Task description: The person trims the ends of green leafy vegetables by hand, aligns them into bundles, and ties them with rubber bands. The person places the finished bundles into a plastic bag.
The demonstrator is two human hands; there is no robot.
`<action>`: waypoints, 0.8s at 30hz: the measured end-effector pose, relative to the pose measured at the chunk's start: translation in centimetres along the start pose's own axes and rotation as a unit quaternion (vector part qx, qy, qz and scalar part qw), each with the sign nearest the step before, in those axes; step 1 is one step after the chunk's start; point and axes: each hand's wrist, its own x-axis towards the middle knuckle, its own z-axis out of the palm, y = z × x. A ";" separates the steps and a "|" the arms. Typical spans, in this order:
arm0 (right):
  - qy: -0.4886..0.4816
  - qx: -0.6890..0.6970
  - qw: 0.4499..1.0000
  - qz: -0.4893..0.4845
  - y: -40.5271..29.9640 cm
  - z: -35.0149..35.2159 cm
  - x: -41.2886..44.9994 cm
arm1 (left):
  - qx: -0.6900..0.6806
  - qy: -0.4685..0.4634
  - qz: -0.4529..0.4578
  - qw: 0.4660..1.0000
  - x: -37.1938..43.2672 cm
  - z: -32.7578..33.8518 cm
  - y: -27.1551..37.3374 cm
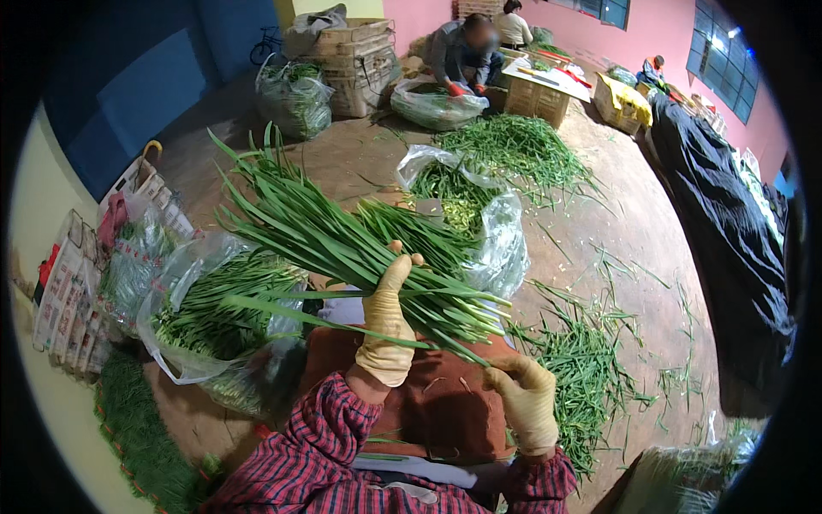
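My left hand (388, 321), in a pale yellow glove, is closed around a thick bunch of long green garlic chives (321, 225). Their leafy ends point to the upper left and their pale cut ends to the right. My right hand (523, 398), gloved alike, pinches the tip of a loose green blade (472, 353) just below the cut ends. A rust-brown cloth (449, 411) covers my lap beneath both hands. Behind the held bunch lie more chives (417, 231), beside an open plastic bag (504, 238) of greens and trimmings.
An open plastic bag of chives (225, 315) stands at left, near crates (64, 302). Loose leaves (584, 379) lie on the floor at right, with a bigger heap (520, 148) farther off. A black sheet (713, 212) covers something along the right. Several people work at the back.
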 end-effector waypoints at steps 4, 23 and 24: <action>0.103 0.063 0.990 0.076 4.7 -7.2 -3.3 | -0.020 0.015 -0.040 0.999 0.8 -0.8 0.2; 0.104 0.109 0.989 0.001 0.0 0.3 0.6 | -0.047 0.001 -0.018 0.999 0.1 -1.3 -1.4; 0.102 0.139 0.984 0.042 0.0 0.5 0.4 | -0.032 -0.008 -0.008 0.999 -0.1 -1.3 -1.3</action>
